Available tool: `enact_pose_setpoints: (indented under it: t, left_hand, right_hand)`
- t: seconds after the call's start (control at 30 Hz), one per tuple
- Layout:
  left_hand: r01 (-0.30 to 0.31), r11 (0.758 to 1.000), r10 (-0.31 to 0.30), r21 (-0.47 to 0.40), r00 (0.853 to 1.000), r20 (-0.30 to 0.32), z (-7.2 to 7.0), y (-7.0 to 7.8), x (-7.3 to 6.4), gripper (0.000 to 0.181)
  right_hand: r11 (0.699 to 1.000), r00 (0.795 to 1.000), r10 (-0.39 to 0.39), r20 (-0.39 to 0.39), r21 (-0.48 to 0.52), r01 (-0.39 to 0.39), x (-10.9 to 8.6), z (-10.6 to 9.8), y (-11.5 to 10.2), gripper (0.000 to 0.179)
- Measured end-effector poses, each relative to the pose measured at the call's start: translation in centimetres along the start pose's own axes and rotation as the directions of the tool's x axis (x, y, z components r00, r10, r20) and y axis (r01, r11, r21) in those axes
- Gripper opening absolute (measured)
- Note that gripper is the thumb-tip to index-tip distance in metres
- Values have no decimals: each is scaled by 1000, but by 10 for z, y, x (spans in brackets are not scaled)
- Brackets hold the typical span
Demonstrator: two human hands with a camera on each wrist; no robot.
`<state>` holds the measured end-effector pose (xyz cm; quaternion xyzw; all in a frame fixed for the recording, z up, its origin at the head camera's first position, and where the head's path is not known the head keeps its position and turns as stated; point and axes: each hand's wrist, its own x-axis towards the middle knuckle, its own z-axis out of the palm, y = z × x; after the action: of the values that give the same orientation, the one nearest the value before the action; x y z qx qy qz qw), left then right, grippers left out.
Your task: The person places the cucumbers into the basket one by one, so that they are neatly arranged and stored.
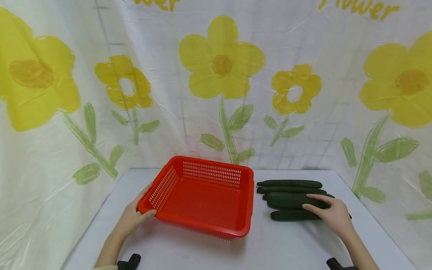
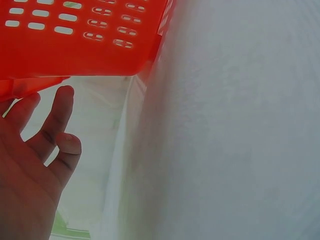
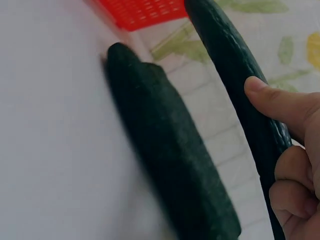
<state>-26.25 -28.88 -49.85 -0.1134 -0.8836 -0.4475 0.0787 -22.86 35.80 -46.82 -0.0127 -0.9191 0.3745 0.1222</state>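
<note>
A red plastic basket [image 1: 202,204] with slotted sides stands at the middle of the white table, and nothing lies in it. My left hand [image 1: 132,218] grips its left rim near the front corner, thumb on the rim and fingers along the outside. To the right, my right hand [image 1: 332,215] holds a dark green cucumber [image 1: 287,201] between thumb and fingers. The right wrist view shows this held cucumber [image 3: 230,65] raised apart from the others. Several more cucumbers [image 1: 289,183] lie side by side about it, one nearer cucumber [image 1: 293,215] partly hidden by the hand.
The white table [image 1: 270,247] extends in front of the basket and cucumbers. Behind it hangs a pale curtain [image 1: 162,123] with painted yellow flowers, which also runs along both sides. Dark straps with black mounts [image 1: 134,260] sit on the wrists.
</note>
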Motion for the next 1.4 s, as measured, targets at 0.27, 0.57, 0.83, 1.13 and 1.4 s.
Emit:
enact_pose_setpoints:
  t: [0.27,0.57,0.83,1.13,1.4]
  left_hand:
    - [2,1000,-2,2,1000,-9,0,-1,-4,89]
    - [2,1000,-2,-17,1000,-5,-1,0,-4,89]
    - [0,1000,0,-25,1000,-5,-1,0,-3,89]
    - [5,998,-4,-65,1000,7,2,1,0,92]
    - [16,999,-15,-50,1000,13,0,1,-1,95]
  right_hand:
    - [998,999,-50,5,31,50,28,-3,-24,55]
    - [997,994,-76,-81,12,77,41,10,-38,52]
    - [992,990,-50,-130,111,64,55,26,-53,55]
    - [985,992,-6,-125,168,28,66,45,-65,60]
    - [982,995,1,-99,189,18,79,63,-79,58]
